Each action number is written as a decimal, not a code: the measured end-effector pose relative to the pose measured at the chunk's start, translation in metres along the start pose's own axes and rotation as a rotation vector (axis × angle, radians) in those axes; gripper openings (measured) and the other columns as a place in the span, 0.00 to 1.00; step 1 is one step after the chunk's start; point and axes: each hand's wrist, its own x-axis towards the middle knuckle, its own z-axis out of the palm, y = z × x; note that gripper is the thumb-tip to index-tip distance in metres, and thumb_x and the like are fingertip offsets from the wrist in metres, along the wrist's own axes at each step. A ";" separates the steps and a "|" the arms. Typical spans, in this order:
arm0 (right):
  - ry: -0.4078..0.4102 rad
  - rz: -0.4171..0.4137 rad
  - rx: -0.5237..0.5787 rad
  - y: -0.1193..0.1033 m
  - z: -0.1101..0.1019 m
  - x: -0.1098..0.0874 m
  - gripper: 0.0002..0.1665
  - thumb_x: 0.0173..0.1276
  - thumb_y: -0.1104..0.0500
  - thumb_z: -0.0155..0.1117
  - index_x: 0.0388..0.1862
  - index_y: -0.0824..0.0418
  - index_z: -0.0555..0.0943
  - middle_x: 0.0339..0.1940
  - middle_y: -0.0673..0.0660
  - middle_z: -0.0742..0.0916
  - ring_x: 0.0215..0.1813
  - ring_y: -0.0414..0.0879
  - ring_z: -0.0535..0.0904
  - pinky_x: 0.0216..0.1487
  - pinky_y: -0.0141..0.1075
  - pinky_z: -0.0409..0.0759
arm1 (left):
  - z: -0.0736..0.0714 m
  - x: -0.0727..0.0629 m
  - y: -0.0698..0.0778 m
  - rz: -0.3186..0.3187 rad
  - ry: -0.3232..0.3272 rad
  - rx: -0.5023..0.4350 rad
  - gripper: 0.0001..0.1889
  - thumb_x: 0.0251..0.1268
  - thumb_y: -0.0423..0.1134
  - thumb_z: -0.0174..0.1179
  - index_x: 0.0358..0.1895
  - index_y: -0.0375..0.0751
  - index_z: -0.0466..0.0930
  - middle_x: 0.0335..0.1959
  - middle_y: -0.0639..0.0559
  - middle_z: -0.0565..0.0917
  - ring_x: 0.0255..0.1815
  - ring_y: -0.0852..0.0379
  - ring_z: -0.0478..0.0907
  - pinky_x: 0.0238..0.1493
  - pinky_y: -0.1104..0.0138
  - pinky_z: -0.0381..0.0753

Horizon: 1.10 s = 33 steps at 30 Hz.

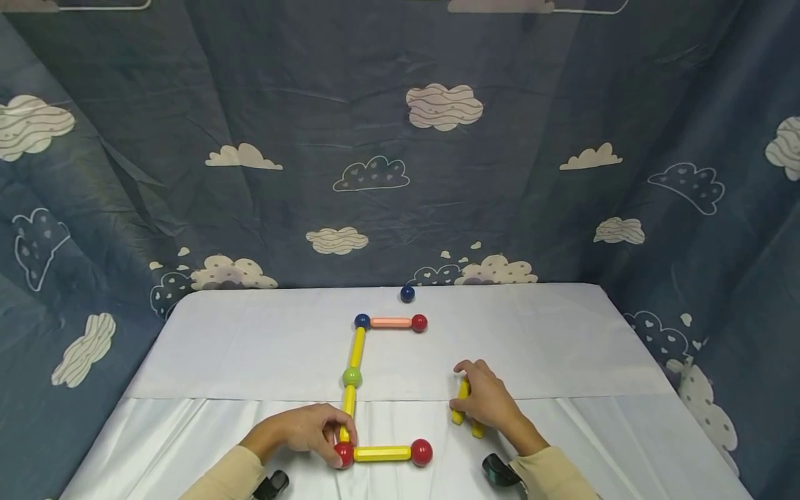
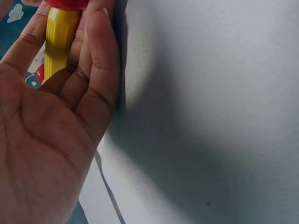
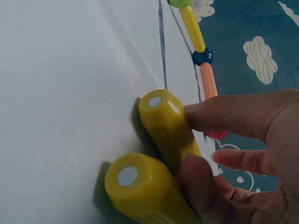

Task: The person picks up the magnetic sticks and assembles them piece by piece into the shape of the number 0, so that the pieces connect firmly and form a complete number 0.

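A bracket-shaped figure of magnetic sticks and balls lies on the white cloth. At its near left corner my left hand (image 1: 310, 430) grips a red ball (image 1: 344, 455), fingers alongside the yellow stick (image 2: 57, 42) joined to it. From that ball another yellow stick (image 1: 382, 453) runs right to a second red ball (image 1: 421, 453). To the right, my right hand (image 1: 490, 399) pinches a loose yellow magnetic stick (image 3: 163, 119) between thumb and index finger. A second loose yellow stick (image 3: 140, 186) lies beside it, close to the thumb; both show pale round end faces.
Farther back, a green ball (image 1: 352, 376), a blue ball (image 1: 362, 321), an orange-pink stick (image 1: 390, 323) and a red ball (image 1: 419, 323) continue the figure. A separate dark blue ball (image 1: 407, 294) sits near the table's far edge. Cloud-patterned curtains (image 1: 375, 215) surround the table.
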 end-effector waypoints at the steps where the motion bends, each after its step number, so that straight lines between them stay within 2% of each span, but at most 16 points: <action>1: -0.002 0.004 -0.012 -0.001 0.001 0.001 0.35 0.50 0.59 0.78 0.57 0.61 0.76 0.43 0.59 0.76 0.34 0.48 0.72 0.30 0.35 0.78 | 0.000 0.000 0.000 0.005 0.002 0.005 0.14 0.47 0.29 0.73 0.36 0.50 0.82 0.28 0.54 0.76 0.26 0.61 0.70 0.29 0.73 0.66; 7: -0.023 -0.003 -0.034 -0.004 0.001 0.004 0.38 0.49 0.59 0.78 0.60 0.63 0.73 0.47 0.61 0.74 0.34 0.49 0.72 0.36 0.39 0.79 | -0.001 0.000 -0.001 0.020 -0.003 0.002 0.14 0.48 0.29 0.72 0.36 0.50 0.82 0.27 0.54 0.76 0.26 0.63 0.70 0.29 0.73 0.67; 15: -0.014 -0.016 -0.006 -0.005 0.002 0.007 0.42 0.48 0.61 0.78 0.61 0.66 0.69 0.48 0.62 0.72 0.36 0.51 0.73 0.37 0.43 0.80 | 0.000 -0.001 -0.001 0.021 -0.009 -0.017 0.14 0.47 0.28 0.72 0.36 0.48 0.82 0.28 0.54 0.76 0.26 0.62 0.70 0.29 0.73 0.68; 24: -0.038 -0.013 -0.020 -0.006 0.005 0.014 0.36 0.48 0.60 0.77 0.57 0.64 0.74 0.41 0.58 0.78 0.38 0.49 0.74 0.42 0.45 0.80 | 0.000 0.001 -0.001 0.010 -0.006 -0.008 0.14 0.47 0.29 0.73 0.36 0.50 0.82 0.27 0.54 0.76 0.26 0.61 0.70 0.29 0.73 0.68; 29: -0.048 -0.031 0.047 -0.005 0.006 0.018 0.33 0.48 0.62 0.76 0.55 0.63 0.75 0.34 0.55 0.78 0.34 0.47 0.73 0.35 0.40 0.76 | 0.000 0.001 -0.002 0.005 -0.004 -0.006 0.14 0.47 0.29 0.73 0.36 0.50 0.82 0.27 0.54 0.76 0.26 0.61 0.70 0.29 0.73 0.68; 33: -0.066 -0.047 0.143 -0.006 0.008 0.020 0.31 0.50 0.64 0.74 0.55 0.63 0.74 0.34 0.54 0.78 0.33 0.46 0.72 0.33 0.37 0.74 | 0.000 0.000 -0.001 0.000 -0.004 -0.009 0.14 0.47 0.28 0.73 0.36 0.49 0.82 0.27 0.53 0.76 0.26 0.61 0.70 0.29 0.73 0.67</action>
